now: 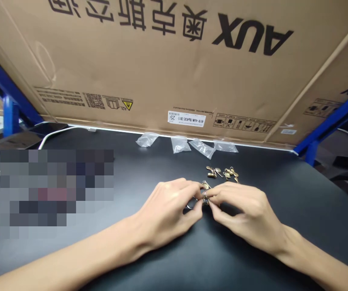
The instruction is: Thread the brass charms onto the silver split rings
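Observation:
Both of my hands meet near the middle of the black tabletop (125, 161). My left hand (174, 206) is closed, its thumb and forefinger pinching a silvery metal ring (189, 207). Against it, my right hand (242, 206) is closed too, with thumb and fingers on a small metal piece (205, 200) whose exact kind is partly hidden by the fingertips. Another small brass-coloured piece (205, 185) shows just beyond the fingers. Behind my right hand lie small brass pieces with pins or rings, in a left cluster (212, 175) and a right cluster (231, 173).
Several clear plastic bags (180, 144) lie along the back edge. A large cardboard box (149, 72) with upside-down print rises behind them. Blue metal posts (10, 115) flank it, and a white cable (52, 133) runs at back left. A patch on the left is pixelated.

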Tool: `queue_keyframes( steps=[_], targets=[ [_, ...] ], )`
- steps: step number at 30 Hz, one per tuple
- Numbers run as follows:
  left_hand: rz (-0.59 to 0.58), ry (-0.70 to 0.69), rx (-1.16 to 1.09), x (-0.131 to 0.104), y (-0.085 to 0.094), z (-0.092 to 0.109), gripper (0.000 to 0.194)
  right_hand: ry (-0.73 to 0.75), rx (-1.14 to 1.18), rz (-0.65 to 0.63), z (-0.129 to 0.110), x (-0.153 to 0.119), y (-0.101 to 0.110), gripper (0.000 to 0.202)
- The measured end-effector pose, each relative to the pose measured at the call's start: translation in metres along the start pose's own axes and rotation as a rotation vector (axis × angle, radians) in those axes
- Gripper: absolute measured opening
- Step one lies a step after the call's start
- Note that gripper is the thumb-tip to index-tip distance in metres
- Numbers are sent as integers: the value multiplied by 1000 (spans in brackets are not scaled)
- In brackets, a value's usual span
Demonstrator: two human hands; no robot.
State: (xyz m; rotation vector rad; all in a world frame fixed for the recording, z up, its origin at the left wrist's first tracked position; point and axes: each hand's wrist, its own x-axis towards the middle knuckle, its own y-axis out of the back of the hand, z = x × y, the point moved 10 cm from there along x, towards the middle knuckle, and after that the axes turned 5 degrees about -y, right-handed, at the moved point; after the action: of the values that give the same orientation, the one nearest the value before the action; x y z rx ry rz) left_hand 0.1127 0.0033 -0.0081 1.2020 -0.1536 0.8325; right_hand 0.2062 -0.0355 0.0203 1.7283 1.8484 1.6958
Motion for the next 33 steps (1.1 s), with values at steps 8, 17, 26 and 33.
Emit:
queue_keyframes(
  steps=[8,17,26,33],
  targets=[
    [21,12,43,-2,0,-4,9,294,-232,-36,-22,-6,-3,17],
    [213,-60,37,2,25,6,10,184,-218,-5,-16,-4,5,12],
    [243,-15,-13,5,36,-10,9,-490,-503,-161,115,2,46,21],
    [211,-7,-14,6,34,-12,10,-521,-645,-255,141,-5,36,25]
  ],
)
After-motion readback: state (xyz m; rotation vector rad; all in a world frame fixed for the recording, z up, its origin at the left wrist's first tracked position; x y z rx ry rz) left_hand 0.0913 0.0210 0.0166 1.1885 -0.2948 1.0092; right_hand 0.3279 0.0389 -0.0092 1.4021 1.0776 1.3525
